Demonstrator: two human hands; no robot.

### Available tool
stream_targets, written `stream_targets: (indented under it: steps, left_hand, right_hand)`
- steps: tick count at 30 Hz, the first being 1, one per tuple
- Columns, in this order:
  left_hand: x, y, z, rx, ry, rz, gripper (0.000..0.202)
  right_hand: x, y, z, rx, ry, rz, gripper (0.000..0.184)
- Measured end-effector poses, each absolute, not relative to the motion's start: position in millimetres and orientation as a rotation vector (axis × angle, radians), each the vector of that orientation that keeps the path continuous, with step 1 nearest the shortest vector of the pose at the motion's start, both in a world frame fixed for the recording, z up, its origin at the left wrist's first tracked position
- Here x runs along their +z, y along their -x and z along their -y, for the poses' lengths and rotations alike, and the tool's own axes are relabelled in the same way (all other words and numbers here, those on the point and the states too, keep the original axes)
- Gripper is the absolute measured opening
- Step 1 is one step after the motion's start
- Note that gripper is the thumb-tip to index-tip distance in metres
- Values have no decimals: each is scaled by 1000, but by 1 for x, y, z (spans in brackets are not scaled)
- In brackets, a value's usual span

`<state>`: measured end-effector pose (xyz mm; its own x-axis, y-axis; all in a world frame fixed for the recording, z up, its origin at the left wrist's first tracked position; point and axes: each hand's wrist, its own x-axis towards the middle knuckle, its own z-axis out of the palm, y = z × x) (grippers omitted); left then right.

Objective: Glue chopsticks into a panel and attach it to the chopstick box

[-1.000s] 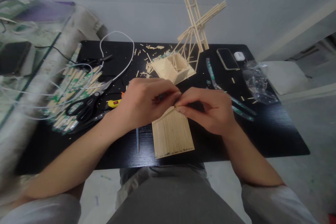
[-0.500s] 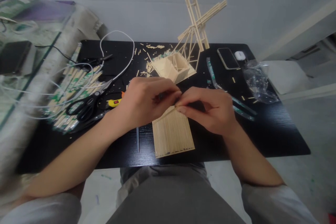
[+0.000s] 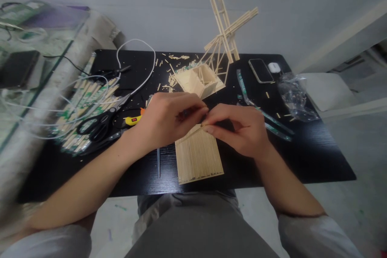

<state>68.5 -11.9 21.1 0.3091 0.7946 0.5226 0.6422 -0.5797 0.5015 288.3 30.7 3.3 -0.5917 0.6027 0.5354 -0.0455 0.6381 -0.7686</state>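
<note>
My right hand [image 3: 243, 129] pinches the end of a thin wooden stick [image 3: 193, 132] between thumb and fingertips. The stick slants down to the left, above a flat panel of wooden sticks [image 3: 199, 159] laid side by side on the table. My left hand [image 3: 173, 117] is closed in a pinch close to the right fingertips; whatever it holds is hidden by its fingers. Just beyond both hands stands a wooden stick model [image 3: 196, 82], with crossed, windmill-like blades [image 3: 225, 34] rising at its back right.
On the black table [image 3: 302, 153], scissors [image 3: 99, 123], a yellow cutter [image 3: 133, 120], wrapped chopsticks [image 3: 81, 113] and a white cable [image 3: 155, 58] lie to the left. A phone [image 3: 260, 70], an earbud case [image 3: 274, 67] and clear plastic wrapping [image 3: 298, 96] lie to the right.
The whole view has shifted slightly, with the table and my hands a little lower in the picture. Both hands keep the same pinch and the stick stays in the right one.
</note>
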Motion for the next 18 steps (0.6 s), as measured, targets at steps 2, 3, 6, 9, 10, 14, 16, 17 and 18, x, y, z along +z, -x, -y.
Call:
stream_targets:
  steps: [2,3,6,9,10,14,16,17,18]
  left_hand:
    - [21,-69,12,1139,-2375,-1320,13]
    - [21,-69,12,1142,-2376,-1317,13]
    - [20,-68,12,1138,-2379,-1300,12]
    - [19,-67,12,1138,-2390,-1300,11]
    - [19,-67,11,1137,-2394,-1309,10]
    - [18,-67,11,1156,-2413,-1321,8]
    - [18,-66,11,1144,-2421,-1321,9]
    - [18,-66,11,1141,-2424,-1324,10]
    - [19,-65,11,1138,-2426,-1329,10]
  right_hand:
    - [3,-288,-31,975,434,2015,3]
    - [3,-288,-31,976,430,2012,3]
    - [3,-288,-30,981,437,1998,3]
    - [3,-287,-29,983,456,1992,3]
    - [3,-287,-28,981,459,1991,3]
    - [3,-286,-27,956,464,1997,4]
    - [3,-286,-26,950,464,1997,5]
    - [3,-286,-26,951,459,1997,6]
    - [3,-286,-26,953,452,1997,7]
